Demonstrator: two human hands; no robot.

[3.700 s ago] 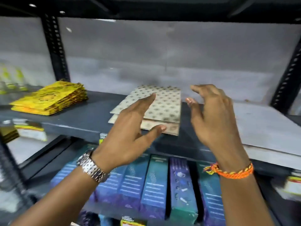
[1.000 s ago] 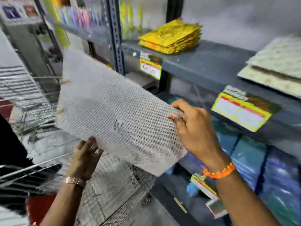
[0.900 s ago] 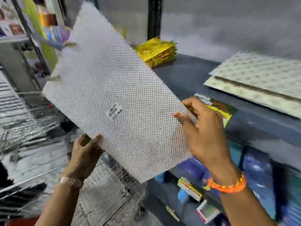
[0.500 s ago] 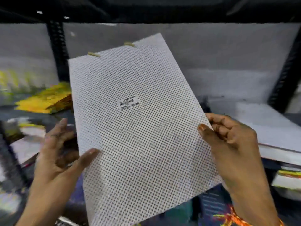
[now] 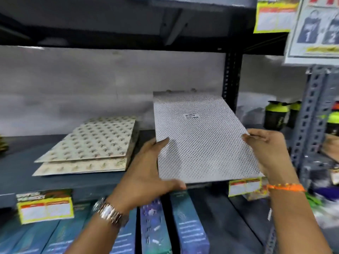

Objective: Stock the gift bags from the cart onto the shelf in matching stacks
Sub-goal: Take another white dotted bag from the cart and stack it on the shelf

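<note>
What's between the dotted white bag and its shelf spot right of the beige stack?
Nothing visible. Both the left hand and right hand hold the dotted white bag over the shelf; the beige stack lies apart to its left. The surface beneath the bag is hidden.

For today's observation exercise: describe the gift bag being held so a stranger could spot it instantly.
Start at the dark shelf. Right of the beige patterned stack, both hands hold a flat gift bag. Only it is white with fine dark dots and a small barcode sticker.

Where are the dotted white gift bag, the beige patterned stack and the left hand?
dotted white gift bag (image 5: 201,140), head view, centre face
beige patterned stack (image 5: 95,142), head view, top bag
left hand (image 5: 146,173), head view, back
</note>
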